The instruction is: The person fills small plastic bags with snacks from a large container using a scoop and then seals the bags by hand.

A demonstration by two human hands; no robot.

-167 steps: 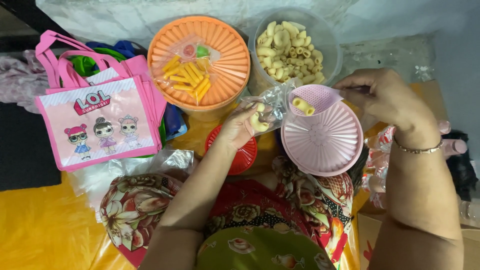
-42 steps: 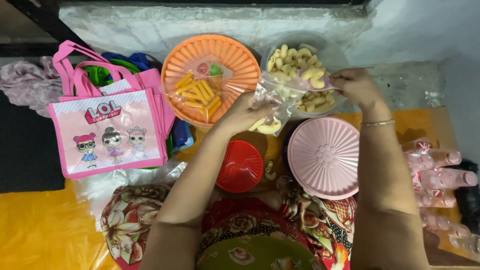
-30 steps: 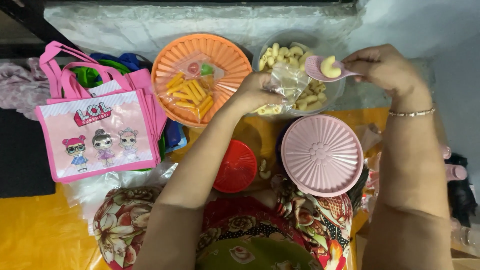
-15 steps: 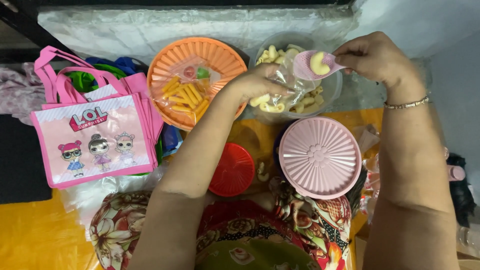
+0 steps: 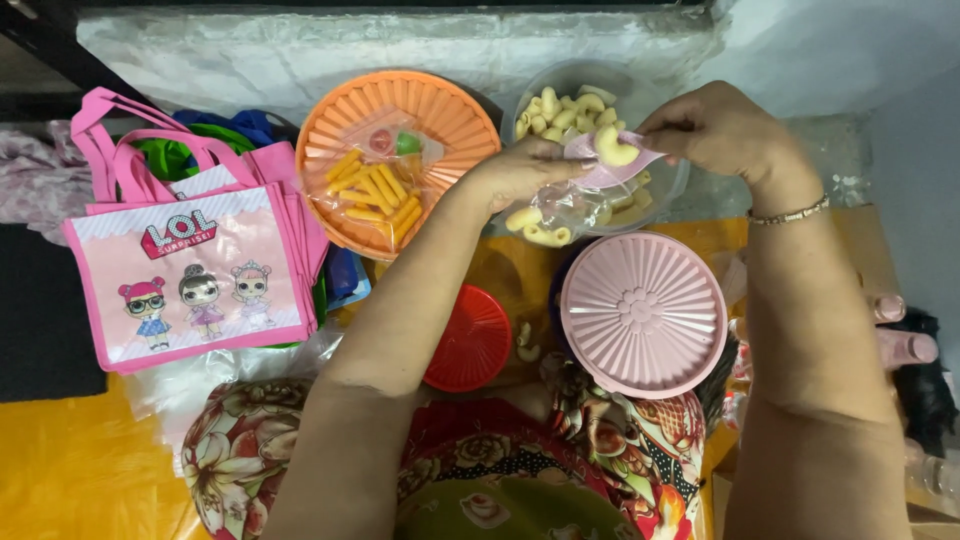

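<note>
Here, over the clear bowl of macaroni snacks (image 5: 560,105), the left hand (image 5: 520,172) pinches a small clear plastic bag (image 5: 560,205) holding a few pieces. The right hand (image 5: 725,130) grips a pink scoop (image 5: 610,155) carrying one curl, just above the bag's mouth. Left of the bowl sits an orange lid (image 5: 440,110); below it, a pink lid (image 5: 642,315).

Pink cartoon tote bag (image 5: 195,285), red lid (image 5: 470,340), pink ribbed lid (image 5: 642,314).

Bare arms; thin metal bracelet (image 5: 790,213) on right wrist; floral red/green dress (image 5: 480,470).
</note>
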